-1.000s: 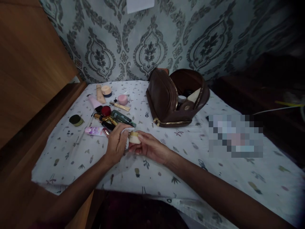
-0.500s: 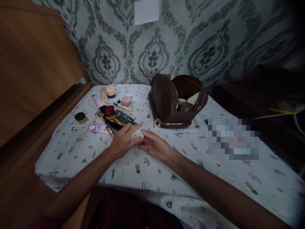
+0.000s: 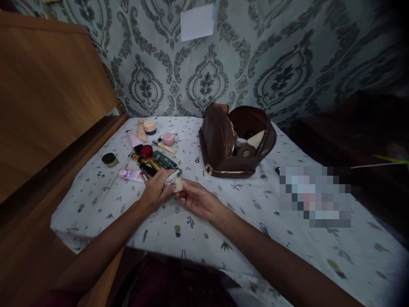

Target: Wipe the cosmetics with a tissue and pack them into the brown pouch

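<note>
Two bare hands out over the near half of the table (image 3: 153, 232), side by side. Left hand (image 3: 156, 191): grip closed on one white cloth (image 3: 170, 177). Right hand (image 3: 200, 201): fingertips pinched on one small pale container (image 3: 178, 184), which sits between the two hands, against the cloth; blurred, can't read details. One pixelated patch off to my right, contents unreadable.

Just past the left hand: one purple-printed tube (image 3: 130, 174), one lipstick (image 3: 144, 176), a few black and gold sticks (image 3: 136, 158) overlapping, can't count exactly. One green bottle (image 3: 164, 159) beside them, one red jar (image 3: 146, 151) touching the heap. One dark-lidded jar (image 3: 109, 159) apart at left.

Further back: one slim beige tube (image 3: 166, 147), one pink jar (image 3: 168, 138), one lilac tube (image 3: 133, 138), one tan tube (image 3: 141, 130), one cream jar (image 3: 149, 126). One brown bag (image 3: 216, 143), unzipped, at least two things inside. Behind: patterned wall (image 3: 238, 85), one white paper (image 3: 197, 23).
</note>
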{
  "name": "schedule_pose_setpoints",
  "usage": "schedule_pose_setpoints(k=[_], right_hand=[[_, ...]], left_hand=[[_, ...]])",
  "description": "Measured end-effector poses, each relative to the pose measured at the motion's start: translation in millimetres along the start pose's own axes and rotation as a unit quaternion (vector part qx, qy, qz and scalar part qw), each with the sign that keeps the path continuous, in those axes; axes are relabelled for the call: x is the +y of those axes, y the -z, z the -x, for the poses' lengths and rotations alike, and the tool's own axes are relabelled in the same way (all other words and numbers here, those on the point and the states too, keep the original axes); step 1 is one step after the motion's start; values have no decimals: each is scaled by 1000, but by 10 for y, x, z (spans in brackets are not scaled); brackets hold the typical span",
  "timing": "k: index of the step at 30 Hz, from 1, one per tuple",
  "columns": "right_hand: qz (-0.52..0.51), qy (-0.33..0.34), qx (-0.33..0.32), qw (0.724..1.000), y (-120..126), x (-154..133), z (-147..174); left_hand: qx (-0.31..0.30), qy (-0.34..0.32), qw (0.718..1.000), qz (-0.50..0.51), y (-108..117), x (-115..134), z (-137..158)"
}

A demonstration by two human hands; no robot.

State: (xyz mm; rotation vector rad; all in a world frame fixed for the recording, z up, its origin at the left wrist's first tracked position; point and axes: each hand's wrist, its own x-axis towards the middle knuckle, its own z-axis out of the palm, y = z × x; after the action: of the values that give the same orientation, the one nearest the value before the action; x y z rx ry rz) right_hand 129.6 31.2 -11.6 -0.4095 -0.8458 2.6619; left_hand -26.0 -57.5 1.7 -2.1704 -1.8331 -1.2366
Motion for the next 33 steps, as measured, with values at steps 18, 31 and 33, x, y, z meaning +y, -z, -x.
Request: schedule_pose_setpoints(k=[18,31,33], right_hand=[[7,53,26,998,-26,-44,12],[-79,-19,42,996,-30,-219,92],[-27,18,41,999,-25,-331,177]], left_hand=[[34,-83,992,-91,-145,-42,20],[5,-135,990,33,-113,380,-85],[-1,-102,992,76,-73,526,-248]])
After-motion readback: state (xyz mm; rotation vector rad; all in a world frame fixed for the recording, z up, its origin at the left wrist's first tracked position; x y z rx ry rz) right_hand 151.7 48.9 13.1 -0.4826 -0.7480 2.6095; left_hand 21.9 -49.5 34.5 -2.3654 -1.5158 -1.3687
